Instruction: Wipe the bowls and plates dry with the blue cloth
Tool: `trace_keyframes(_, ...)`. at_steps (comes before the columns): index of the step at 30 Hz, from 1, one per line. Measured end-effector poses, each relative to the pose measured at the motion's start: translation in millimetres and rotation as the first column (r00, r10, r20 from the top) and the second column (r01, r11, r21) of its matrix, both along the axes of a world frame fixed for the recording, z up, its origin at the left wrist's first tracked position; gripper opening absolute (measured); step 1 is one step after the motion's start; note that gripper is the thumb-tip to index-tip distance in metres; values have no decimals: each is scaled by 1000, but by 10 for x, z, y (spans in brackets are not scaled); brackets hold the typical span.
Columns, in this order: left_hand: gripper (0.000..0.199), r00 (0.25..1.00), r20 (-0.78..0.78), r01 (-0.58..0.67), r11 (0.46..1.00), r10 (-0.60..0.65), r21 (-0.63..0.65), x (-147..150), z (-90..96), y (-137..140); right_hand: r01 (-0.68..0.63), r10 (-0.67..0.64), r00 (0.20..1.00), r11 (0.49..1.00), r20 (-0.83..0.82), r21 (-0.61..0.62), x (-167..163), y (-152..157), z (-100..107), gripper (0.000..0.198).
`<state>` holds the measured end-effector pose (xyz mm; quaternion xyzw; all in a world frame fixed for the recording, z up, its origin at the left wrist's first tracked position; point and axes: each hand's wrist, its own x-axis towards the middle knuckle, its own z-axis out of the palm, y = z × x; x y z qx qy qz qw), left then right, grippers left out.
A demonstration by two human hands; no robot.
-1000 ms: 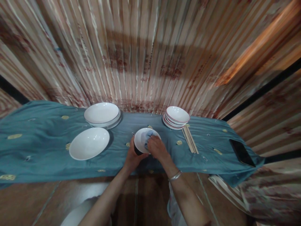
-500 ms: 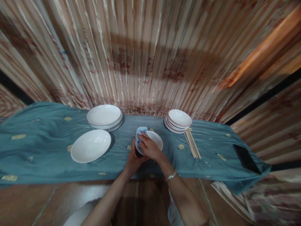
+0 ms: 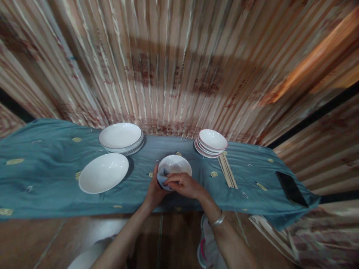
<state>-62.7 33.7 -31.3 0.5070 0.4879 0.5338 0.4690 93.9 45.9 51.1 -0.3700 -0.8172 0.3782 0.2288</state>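
A small white bowl (image 3: 179, 163) is held near the front middle of the table. My left hand (image 3: 155, 192) grips its left side from outside, the fingers partly hidden beneath it. My right hand (image 3: 183, 184) is closed on a light blue cloth (image 3: 163, 179), pressing it over the bowl's near left rim. Left of the bowl sits a large white oval bowl (image 3: 103, 173), and behind that a stack of white plates (image 3: 121, 136) with dark rims. To the right stands a stack of small red-rimmed bowls (image 3: 213, 140), with several wooden chopsticks (image 3: 227, 171) lying in front.
A green-blue patterned cloth (image 3: 50, 175) covers the table. A black phone (image 3: 291, 188) lies at its right end. Behind the table hangs a pleated curtain (image 3: 165, 74). Dark poles (image 3: 314, 116) stand at the sides, and brown floor tiles (image 3: 148, 239) show below.
My right hand has moved the cloth from the bowl's far left rim toward its near left rim. My left hand keeps its hold. The view has shifted slightly.
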Motion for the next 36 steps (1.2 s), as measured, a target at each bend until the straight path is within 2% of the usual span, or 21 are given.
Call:
trace_keyframes(6, 119, 999, -4, 52, 999, -52, -8, -17, 7, -18, 67, -67, 991, 998, 119, 6, 213, -126, 134, 28)
trace_keyframes(10, 113, 997, -57, 53, 999, -53, 3, -32, 68, -29, 144, -173, 947, 982, 270, 123, 356, -188, 140, 25)
trace_keyframes(12, 113, 996, -74, 46, 999, -47, -10, -34, 85, -26, 202, -265, 912, 954, 312, 222, 402, -190, 80, 24)
trace_keyframes(15, 115, 997, -67, 30, 999, -32, -33, -28, 81, -18, 280, -394, 879, 883, 270, 376, 432, -140, -64, 21)
trace_keyframes(19, 116, 998, -62, 5, 999, -8, -45, -11, 62, -13, 329, -463, 864, 817, 197, 474, 415, -22, -218, 24)
trace_keyframes(25, 114, 999, -40, 10, 999, -11, -42, -5, 65, -19, 427, -570, 803, 753, 171, 501, 324, 108, -275, 28)
trace_keyframes(33, 111, 997, -83, 8, 1000, -9, -15, -7, 61, -34, 436, -553, 820, 771, 148, 465, 107, 234, -308, 35)
trace_keyframes(36, 110, 997, -80, 16, 999, -19, -32, -10, 91, -53, 442, -524, 846, 794, 102, 417, -2, 278, -351, 37)
